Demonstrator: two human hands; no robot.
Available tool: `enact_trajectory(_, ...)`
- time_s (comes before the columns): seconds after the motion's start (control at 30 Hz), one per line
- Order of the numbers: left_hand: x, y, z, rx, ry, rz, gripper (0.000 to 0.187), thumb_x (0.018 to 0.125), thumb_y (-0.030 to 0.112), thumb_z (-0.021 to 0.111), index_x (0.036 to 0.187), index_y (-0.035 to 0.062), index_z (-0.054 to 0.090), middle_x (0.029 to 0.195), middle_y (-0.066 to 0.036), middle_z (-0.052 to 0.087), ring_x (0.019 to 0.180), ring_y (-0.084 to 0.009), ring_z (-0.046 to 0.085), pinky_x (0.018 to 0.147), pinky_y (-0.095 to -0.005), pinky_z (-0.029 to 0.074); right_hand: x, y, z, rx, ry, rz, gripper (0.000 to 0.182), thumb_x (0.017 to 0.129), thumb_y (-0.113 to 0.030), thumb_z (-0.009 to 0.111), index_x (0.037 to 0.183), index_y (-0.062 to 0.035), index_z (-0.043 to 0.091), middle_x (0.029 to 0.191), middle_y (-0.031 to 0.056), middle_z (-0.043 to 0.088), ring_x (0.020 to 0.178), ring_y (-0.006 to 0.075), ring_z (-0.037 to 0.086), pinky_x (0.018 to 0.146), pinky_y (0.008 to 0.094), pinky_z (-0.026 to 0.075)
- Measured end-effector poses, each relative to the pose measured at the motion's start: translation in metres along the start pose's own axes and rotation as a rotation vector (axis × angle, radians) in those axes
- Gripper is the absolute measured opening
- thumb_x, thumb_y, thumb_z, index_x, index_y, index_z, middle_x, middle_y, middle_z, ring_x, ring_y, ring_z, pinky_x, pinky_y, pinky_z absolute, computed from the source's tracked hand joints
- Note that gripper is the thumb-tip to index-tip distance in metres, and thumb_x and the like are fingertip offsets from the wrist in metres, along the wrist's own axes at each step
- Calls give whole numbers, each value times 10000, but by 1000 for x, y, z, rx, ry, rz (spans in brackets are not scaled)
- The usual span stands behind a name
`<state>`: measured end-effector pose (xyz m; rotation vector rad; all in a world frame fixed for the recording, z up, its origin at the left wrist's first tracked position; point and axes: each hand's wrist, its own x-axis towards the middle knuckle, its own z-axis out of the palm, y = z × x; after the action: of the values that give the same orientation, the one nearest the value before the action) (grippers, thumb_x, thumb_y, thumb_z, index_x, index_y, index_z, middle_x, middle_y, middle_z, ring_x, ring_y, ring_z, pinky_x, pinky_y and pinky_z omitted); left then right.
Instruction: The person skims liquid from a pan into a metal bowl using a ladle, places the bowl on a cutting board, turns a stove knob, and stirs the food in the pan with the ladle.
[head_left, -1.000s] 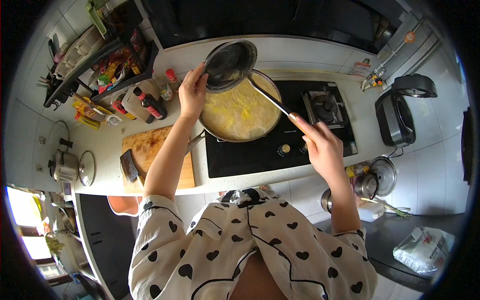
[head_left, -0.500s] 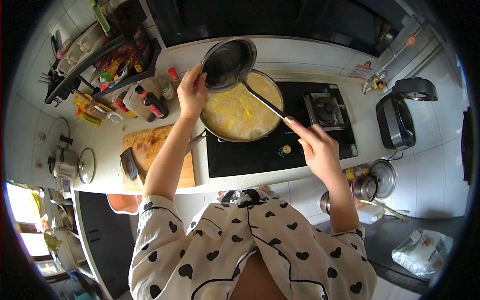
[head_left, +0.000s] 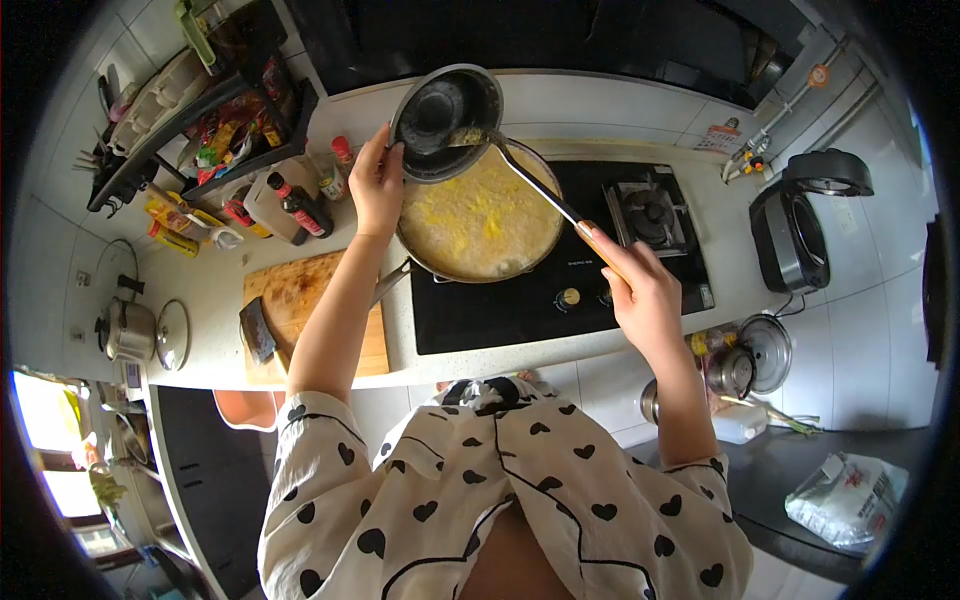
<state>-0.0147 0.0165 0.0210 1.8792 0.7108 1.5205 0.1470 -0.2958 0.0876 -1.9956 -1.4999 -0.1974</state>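
Observation:
A dark bowl point(head_left: 440, 112) is tilted over the back left of the pan, and my left hand point(head_left: 377, 188) grips its left rim. My right hand point(head_left: 643, 290) is closed round the wooden end of a long-handled ladle point(head_left: 540, 188). The ladle's head is at the bowl's right side, partly inside it, with some food on it. Below them the wide pan point(head_left: 480, 225) holds bubbling pale broth with yellow bits. It sits on the left side of the black stove point(head_left: 480, 325), its handle pointing left past my left forearm.
A cleaver point(head_left: 257, 330) lies on the wooden board point(head_left: 330, 340) left of the stove. Behind the board stand a dark sauce bottle point(head_left: 300, 205) and other condiments. A second burner point(head_left: 652, 217) and a black appliance point(head_left: 790, 235) are at the right. A pot point(head_left: 130, 328) stands far left.
The bowl and my left hand have shifted slightly left, and the bowl shows more of its inside. The ladle's head has moved up to the bowl's inside edge.

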Motion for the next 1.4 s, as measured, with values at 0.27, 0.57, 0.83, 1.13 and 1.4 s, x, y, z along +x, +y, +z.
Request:
enact_trajectory(0.27, -3, 4, -3, -35, -10, 12, 295, 860, 45, 610, 1150, -2, 589, 826, -72, 585, 732, -112, 548, 698, -233, 460, 1, 5, 15, 16, -14, -40, 570, 782, -15, 627, 1272, -294, 541, 727, 50, 504, 578, 215, 542, 524, 335, 473)
enact_trajectory(0.57, -4, -6, -2, -43, 41, -99, 321, 877, 52, 593, 1190, -14, 566, 980, -84, 638, 797, -108, 572, 740, -237, 463, -17, 5, 8, 270, -113, 104, 513, 786, -3, 630, 1241, -233, 574, 776, 97, 557, 610, 242, 556, 557, 329, 461)
enact_trajectory(0.83, -1, -18, -1, -313, 135, -323, 357, 901, 58, 568, 1249, -10, 528, 925, -35, 611, 783, -74, 537, 696, -222, 435, -22, 6, 2, 302, -112, 129, 502, 784, 18, 630, 1238, -190, 579, 782, 103, 560, 611, 230, 545, 558, 308, 450)
enact_trajectory(1.13, -5, -16, -5, -430, 260, -549, 427, 904, 98, 583, 1303, -4, 473, 812, 23, 548, 716, -64, 502, 626, -231, 419, -17, 14, 21, 326, 88, 122, 499, 778, 43, 631, 1235, -150, 580, 780, 106, 553, 630, 210, 524, 584, 292, 446)
enact_trajectory(1.4, -6, -22, -3, -566, 272, -596, 367, 907, 96, 573, 1268, 56, 518, 953, 26, 616, 774, -60, 541, 654, -233, 426, -24, 10, 26, 389, 41, 159, 498, 780, 59, 621, 1238, -132, 580, 811, 94, 570, 654, 180, 531, 603, 269, 455)
